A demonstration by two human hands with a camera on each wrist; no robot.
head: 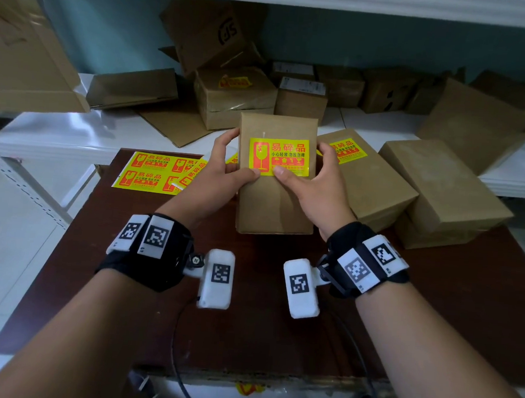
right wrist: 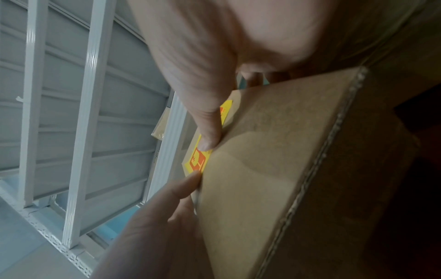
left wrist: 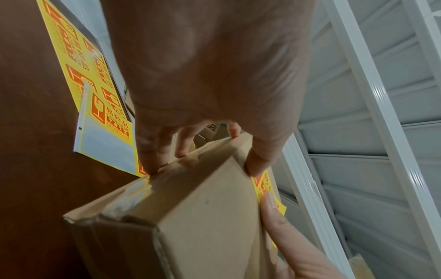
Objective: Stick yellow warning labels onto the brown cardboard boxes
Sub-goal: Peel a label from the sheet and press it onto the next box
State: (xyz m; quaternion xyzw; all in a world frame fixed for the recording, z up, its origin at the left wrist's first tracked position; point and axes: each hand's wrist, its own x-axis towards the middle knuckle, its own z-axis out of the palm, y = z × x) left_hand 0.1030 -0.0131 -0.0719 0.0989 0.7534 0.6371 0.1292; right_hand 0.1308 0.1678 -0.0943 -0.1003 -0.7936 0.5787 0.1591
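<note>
- Nearest, two forearms reach in from six o'clock over the dark brown table (head: 99, 296), each wrist strapped in a black band with white marker blocks.
- The left hand (head: 216, 170) grips the left edge of the box (head: 273, 199): fingers curled round its side, thumb lying across the front at the lower left corner of the label.
- The right hand (head: 312, 183) clasps the right edge in the same way, thumb tip pressing the label's bottom edge; the two thumbs nearly meet.
- The box, plain brown cardboard, stands at the centre of the table, its lower end by the tabletop and its face turned up toward the person.
- The yellow warning label (head: 278, 157) with red print sits on the upper half of that face.
- At ten o'clock, a sheet of labels (head: 151, 172) lies flat on the table.
- At two o'clock, a labelled box (head: 371, 181) lies beside stacked plain boxes (head: 442, 192).
- Farthest, at twelve o'clock, the white shelf (head: 73, 132) holds more cartons, one with a yellow label on top.
</note>
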